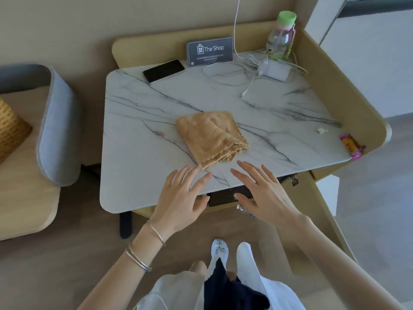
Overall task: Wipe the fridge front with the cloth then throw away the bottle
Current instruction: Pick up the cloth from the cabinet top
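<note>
Your left hand (178, 195) and right hand (263, 193), fingers spread, empty, hover at desk (143, 180) edge; folded cloth (212, 137) at 12 o'clock.

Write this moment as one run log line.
hands: left, right open, empty | folded tan cloth: on marble table, untouched | green-capped clear bottle: far corner
</note>
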A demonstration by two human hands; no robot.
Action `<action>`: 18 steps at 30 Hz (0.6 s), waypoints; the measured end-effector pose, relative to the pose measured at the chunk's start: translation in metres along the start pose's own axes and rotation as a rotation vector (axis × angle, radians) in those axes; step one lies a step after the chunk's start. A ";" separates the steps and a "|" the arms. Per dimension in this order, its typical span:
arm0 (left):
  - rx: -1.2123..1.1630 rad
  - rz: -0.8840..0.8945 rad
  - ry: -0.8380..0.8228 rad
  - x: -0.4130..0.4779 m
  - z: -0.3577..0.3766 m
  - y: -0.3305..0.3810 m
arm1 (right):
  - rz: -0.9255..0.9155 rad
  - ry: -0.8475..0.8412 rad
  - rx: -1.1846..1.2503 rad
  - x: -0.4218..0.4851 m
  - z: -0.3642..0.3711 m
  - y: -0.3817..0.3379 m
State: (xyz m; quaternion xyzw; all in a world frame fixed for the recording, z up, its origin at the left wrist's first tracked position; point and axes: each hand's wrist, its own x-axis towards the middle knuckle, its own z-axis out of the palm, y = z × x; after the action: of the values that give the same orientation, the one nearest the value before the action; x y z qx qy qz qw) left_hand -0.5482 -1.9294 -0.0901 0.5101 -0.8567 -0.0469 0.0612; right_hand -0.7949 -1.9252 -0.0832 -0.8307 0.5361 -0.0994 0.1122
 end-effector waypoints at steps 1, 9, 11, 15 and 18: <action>0.004 -0.006 -0.004 0.005 0.001 -0.002 | -0.015 -0.007 0.005 0.008 0.000 0.004; 0.004 -0.027 -0.013 0.048 0.011 -0.044 | -0.045 -0.001 0.041 0.076 0.006 0.017; 0.006 -0.023 -0.025 0.060 0.013 -0.060 | -0.039 0.016 0.061 0.094 0.010 0.016; 0.014 -0.013 -0.036 0.081 0.017 -0.087 | -0.014 0.043 0.100 0.130 0.021 0.015; -0.009 -0.001 -0.055 0.097 0.024 -0.106 | 0.012 0.034 0.111 0.156 0.030 0.018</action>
State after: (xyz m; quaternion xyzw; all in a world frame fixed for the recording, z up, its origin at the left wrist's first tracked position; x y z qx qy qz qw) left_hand -0.5056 -2.0642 -0.1234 0.5088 -0.8575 -0.0649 0.0398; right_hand -0.7392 -2.0721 -0.1099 -0.8182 0.5366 -0.1426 0.1494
